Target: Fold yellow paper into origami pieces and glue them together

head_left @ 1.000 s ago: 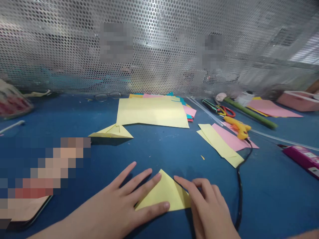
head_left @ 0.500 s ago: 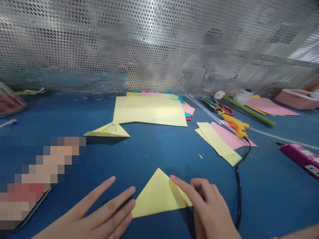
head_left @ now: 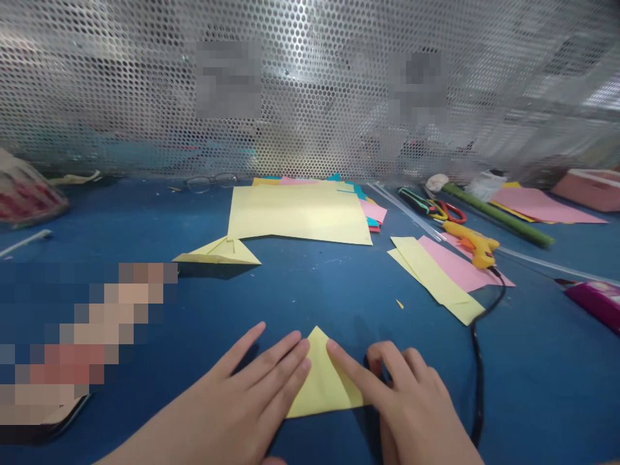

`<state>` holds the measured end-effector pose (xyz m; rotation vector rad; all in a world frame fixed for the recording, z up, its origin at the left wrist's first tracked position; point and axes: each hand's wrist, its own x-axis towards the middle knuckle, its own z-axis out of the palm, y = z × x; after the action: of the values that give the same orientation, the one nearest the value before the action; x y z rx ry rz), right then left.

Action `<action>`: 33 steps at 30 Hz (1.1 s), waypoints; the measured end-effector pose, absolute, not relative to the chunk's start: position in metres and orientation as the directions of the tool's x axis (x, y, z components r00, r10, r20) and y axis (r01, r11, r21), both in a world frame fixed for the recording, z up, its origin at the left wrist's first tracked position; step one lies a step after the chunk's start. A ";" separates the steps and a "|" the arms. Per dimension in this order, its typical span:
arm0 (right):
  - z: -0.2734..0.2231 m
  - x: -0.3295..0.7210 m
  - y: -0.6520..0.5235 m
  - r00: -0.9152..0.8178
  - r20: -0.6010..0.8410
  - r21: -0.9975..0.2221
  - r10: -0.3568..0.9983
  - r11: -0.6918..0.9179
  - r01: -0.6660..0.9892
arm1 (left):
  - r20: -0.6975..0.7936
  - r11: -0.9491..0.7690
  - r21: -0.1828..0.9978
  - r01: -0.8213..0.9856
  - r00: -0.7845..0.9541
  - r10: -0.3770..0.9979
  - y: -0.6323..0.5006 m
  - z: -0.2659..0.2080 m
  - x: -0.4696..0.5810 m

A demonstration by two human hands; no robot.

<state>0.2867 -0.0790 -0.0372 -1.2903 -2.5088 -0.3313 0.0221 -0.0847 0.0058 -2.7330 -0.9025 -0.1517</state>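
A yellow sheet of paper (head_left: 322, 381), folded to a triangle, lies flat on the table with its point facing away from me. My left hand (head_left: 256, 381) rests palm down over its left side, fingers stretched out and the fingertips along the slanted edge near the point. On the right slanted edge presses the outstretched index finger of my right hand (head_left: 407, 394). The other fingers of that hand are bent and apart from the paper, and its thumb is mostly hidden. Farther off stands another folded yellow paper (head_left: 220, 253), partly raised.
Large yellow sheets (head_left: 300, 216) cover coloured paper at the back. To the right lie yellow strips (head_left: 436, 278), a yellow glue gun (head_left: 477, 245) with a black cable, scissors (head_left: 453, 212) and a green stick (head_left: 504, 216). A perforated metal screen (head_left: 310, 129) closes off the far side.
My left hand has slid right and forward over the folded paper, from its left corner up toward the point. The right index finger stays on the right edge. The view has shifted slightly.
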 end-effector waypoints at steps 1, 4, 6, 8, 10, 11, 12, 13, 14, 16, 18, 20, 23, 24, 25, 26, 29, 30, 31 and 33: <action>-0.038 0.284 -0.079 -0.546 0.378 0.076 0.747 0.563 0.823 | 0.158 -0.785 -0.211 0.582 0.813 0.560 -0.083 0.009 0.024; -0.038 0.273 -0.077 -0.528 0.412 0.073 0.742 0.551 0.831 | 0.094 -0.822 -0.178 0.541 0.841 0.534 -0.077 0.012 0.027; -0.037 0.263 -0.077 -0.514 0.438 0.065 0.738 0.544 0.837 | 0.028 -0.829 -0.127 0.545 0.837 0.546 -0.074 0.012 0.029; -0.036 0.255 -0.076 -0.468 0.454 0.052 0.758 0.502 0.863 | -0.030 -0.825 -0.073 0.560 0.826 0.563 -0.072 0.013 0.032; -0.035 0.250 -0.075 -0.424 0.464 0.045 0.778 0.457 0.888 | -0.014 -0.811 -0.059 0.582 0.812 0.583 -0.072 0.014 0.034; -0.035 0.250 -0.074 -0.425 0.465 0.049 0.777 0.456 0.888 | 0.009 -0.807 -0.072 0.586 0.810 0.587 -0.074 0.014 0.035; -0.036 0.250 -0.074 -0.438 0.467 0.056 0.768 0.468 0.882 | 0.022 -0.807 -0.091 0.583 0.811 0.584 -0.075 0.013 0.035; -0.036 0.250 -0.073 -0.459 0.467 0.065 0.756 0.488 0.870 | 0.036 -0.809 -0.112 0.576 0.816 0.576 -0.077 0.011 0.036; -0.036 0.251 -0.073 -0.477 0.462 0.071 0.747 0.505 0.860 | 0.061 -0.817 -0.136 0.560 0.828 0.558 -0.078 0.007 0.036; -0.035 0.253 -0.072 -0.484 0.447 0.066 0.753 0.511 0.857 | 0.120 -0.827 -0.182 0.532 0.847 0.518 -0.082 0.000 0.037; -0.034 0.253 -0.073 -0.475 0.426 0.057 0.770 0.501 0.864 | 0.203 -0.824 -0.249 0.509 0.860 0.469 -0.084 -0.004 0.038; -0.032 0.252 -0.074 -0.473 0.417 0.051 0.776 0.499 0.865 | 0.244 -0.817 -0.301 0.492 0.868 0.433 -0.086 -0.004 0.039; -0.030 0.251 -0.075 -0.472 0.427 0.063 0.771 0.496 0.866 | 0.268 -0.815 -0.313 0.487 0.869 0.416 -0.089 -0.002 0.038; -0.030 0.251 -0.075 -0.473 0.430 0.069 0.769 0.495 0.866 | 0.265 -0.817 -0.308 0.488 0.869 0.419 -0.091 -0.003 0.036; -0.030 0.251 -0.075 -0.476 0.433 0.076 0.766 0.495 0.865 | 0.287 -0.814 -0.301 0.498 0.861 0.420 -0.092 -0.005 0.034; -0.030 0.252 -0.076 -0.481 0.434 0.080 0.761 0.500 0.863 | 0.313 -0.806 -0.305 0.507 0.853 0.418 -0.093 -0.009 0.030; -0.029 0.252 -0.081 -0.465 0.434 0.069 0.772 0.486 0.871 | 0.415 -0.782 -0.295 0.548 0.811 0.412 -0.096 -0.019 0.019; -0.029 0.253 -0.084 -0.449 0.432 0.060 0.783 0.471 0.880 | 0.392 -0.804 -0.290 0.518 0.831 0.394 -0.095 -0.021 0.015; -0.030 0.254 -0.087 -0.432 0.429 0.054 0.794 0.455 0.889 | 0.382 -0.816 -0.267 0.512 0.834 0.398 -0.095 -0.021 0.013; -0.031 0.260 -0.094 -0.421 0.426 0.059 0.801 0.439 0.896 | 0.353 -0.821 -0.239 0.518 0.834 0.423 -0.095 -0.021 0.011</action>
<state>0.2601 -0.0944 -0.0314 -1.4505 -2.3611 -0.3978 0.0107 -0.0945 -0.0206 -2.6884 -0.7103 -0.4097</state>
